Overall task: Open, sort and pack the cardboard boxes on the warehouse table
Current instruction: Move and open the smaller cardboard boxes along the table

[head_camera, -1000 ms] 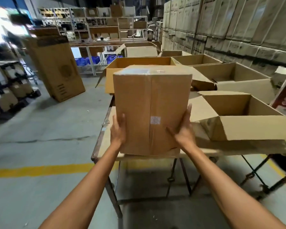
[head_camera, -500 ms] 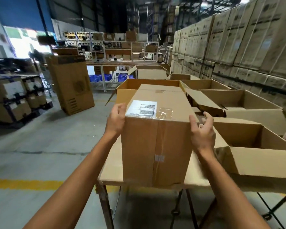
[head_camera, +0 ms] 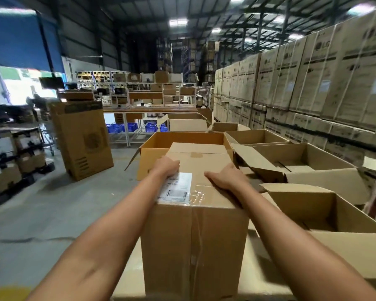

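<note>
A wall of tall printed brown cartons [head_camera: 313,83] rises well off to the outer side of the right hand's fingers, stock that is not part of the work in hand. Beneath both sets of fingers runs the long cardboard-covered warehouse table [head_camera: 126,287]. Several open, flap-up brown cardboard boxes line it. One wide empty box [head_camera: 345,246] sits just outside the right fingers and a lighter orange-brown open box [head_camera: 182,140] lies just beyond all the fingertips. They are likely left gaping so that sorted contents can be dropped straight in.

Directly under the fingers stands the tall sealed brown cardboard box [head_camera: 193,246], upright at the table's near edge and close to the person. That probably puts its lid within easy reach for opening. Its top flaps are closed.

The left hand [head_camera: 166,166] rests on the lid's far left part, fingers bent at the knuckles with the tips down. Whether they pinch a flap edge or only press cannot be told. The right hand [head_camera: 226,178] lies flat on the lid, its fingers [head_camera: 211,175] straight and together, pointing inward at the centre seam. It seems to be steadying the box or feeling for the join.

A white printed shipping label [head_camera: 178,187] lies just nearer than the left fingertips, partly under the wrist. A strip of clear glossy tape [head_camera: 197,195] runs between the two hands, near the right fingertips, and it still seals the seam.
</note>
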{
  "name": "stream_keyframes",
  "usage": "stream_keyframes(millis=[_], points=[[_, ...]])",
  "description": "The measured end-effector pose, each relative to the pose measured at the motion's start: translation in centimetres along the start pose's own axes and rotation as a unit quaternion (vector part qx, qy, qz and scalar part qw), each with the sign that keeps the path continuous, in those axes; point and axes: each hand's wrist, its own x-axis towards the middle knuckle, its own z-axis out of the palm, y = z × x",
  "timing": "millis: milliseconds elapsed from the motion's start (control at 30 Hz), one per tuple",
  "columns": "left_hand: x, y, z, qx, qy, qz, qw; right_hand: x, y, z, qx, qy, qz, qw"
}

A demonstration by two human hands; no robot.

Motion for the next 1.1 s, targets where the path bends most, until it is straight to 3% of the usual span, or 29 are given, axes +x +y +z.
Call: stream_keyframes(millis=[100,467,567,700,933,1000,1100], points=[[0.3,-0.3,0.2,0.015,-0.014,0.026,0.999,0.5,0.0,0.6,-0.063,0.015,-0.016,0.998],[-3.0,-1.6,-1.0,-0.018,0.002,0.045,0.999,-3.0,1.6,0.4,-0.063,0.055,-0.043,0.996],[-4.6,-2.7,-0.9,-0.110,0.026,0.041,0.993,-4.9,3.5,0.5,0.064,0.094,-0.038,0.993],[-7.7,-4.3,-1.7,-0.262,-0.076,0.042,0.961,-7.8,6.4,0.4,0.369,0.053,-0.017,0.928],[-12.1,-4.7,-2.4,-0.371,-0.073,0.079,0.923,-13.2,7.7,0.7,0.352,0.087,-0.072,0.929],[-12.6,-4.7,-3.0,-0.350,-0.065,0.089,0.930,-14.1,7.2,0.3,0.342,0.097,-0.076,0.931],[-13.9,-4.5,-4.2,-0.387,-0.024,0.132,0.912,-14.6,6.0,-0.4,0.314,0.125,-0.097,0.936]])
